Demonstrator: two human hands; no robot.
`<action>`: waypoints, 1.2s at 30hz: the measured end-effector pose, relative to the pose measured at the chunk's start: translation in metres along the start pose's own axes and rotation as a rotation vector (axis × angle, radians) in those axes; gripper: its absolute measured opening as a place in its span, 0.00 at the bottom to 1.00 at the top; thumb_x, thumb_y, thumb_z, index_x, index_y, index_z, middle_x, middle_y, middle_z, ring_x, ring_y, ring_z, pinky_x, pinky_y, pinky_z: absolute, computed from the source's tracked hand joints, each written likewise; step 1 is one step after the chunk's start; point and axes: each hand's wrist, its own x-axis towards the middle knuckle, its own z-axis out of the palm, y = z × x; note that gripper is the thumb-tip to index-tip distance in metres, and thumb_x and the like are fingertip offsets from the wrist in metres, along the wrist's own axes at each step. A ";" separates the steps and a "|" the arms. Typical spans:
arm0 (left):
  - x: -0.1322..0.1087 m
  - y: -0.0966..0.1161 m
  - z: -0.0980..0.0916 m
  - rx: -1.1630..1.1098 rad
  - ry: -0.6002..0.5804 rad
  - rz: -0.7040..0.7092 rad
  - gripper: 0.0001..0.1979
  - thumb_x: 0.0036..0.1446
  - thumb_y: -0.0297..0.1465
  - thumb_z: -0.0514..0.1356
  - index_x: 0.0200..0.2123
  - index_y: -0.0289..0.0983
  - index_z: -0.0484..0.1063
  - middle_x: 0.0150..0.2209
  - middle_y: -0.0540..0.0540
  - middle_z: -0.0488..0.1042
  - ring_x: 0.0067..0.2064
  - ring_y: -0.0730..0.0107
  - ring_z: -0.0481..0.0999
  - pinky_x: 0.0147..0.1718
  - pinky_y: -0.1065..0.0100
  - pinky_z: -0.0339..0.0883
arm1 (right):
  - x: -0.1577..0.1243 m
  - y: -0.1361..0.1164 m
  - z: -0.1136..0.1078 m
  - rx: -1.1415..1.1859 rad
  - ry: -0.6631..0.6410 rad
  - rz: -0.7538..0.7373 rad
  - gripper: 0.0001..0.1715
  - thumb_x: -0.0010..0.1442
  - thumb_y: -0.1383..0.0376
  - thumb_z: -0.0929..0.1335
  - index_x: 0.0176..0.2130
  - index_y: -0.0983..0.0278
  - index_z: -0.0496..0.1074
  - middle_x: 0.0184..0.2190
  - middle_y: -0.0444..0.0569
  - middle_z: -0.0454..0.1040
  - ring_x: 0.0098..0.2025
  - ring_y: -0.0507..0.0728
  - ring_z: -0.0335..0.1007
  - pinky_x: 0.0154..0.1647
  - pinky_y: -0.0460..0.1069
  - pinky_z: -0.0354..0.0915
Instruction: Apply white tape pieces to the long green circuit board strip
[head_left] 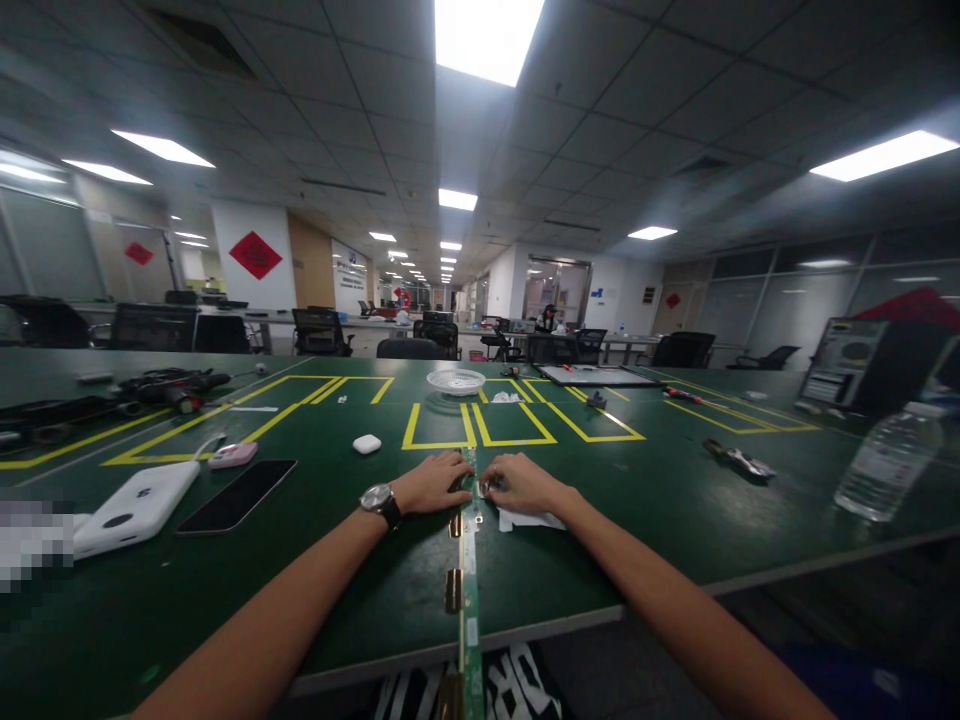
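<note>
A long narrow green circuit strip with brown-gold tabs runs from the table's middle out over its near edge. My left hand rests on the left side of the strip's far part, fingers bent against it. Just across the strip, my right hand has its fingers pinched together at the right edge; whatever lies between the fingertips is too small to make out. Beneath my right wrist is a white sheet.
Left of my hands lie a black phone, a white power bank and a white case. A white basket stands ahead. At right are a plastic bottle and a dark tool.
</note>
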 end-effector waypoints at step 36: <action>0.001 -0.019 -0.011 -0.331 0.235 -0.141 0.21 0.66 0.32 0.46 0.60 0.34 0.60 0.59 0.37 0.66 0.58 0.57 0.67 0.59 0.56 0.58 | 0.013 0.019 0.006 0.167 -0.039 -0.174 0.23 0.70 0.61 0.56 0.54 0.60 0.72 0.55 0.50 0.72 0.56 0.55 0.66 0.58 0.49 0.58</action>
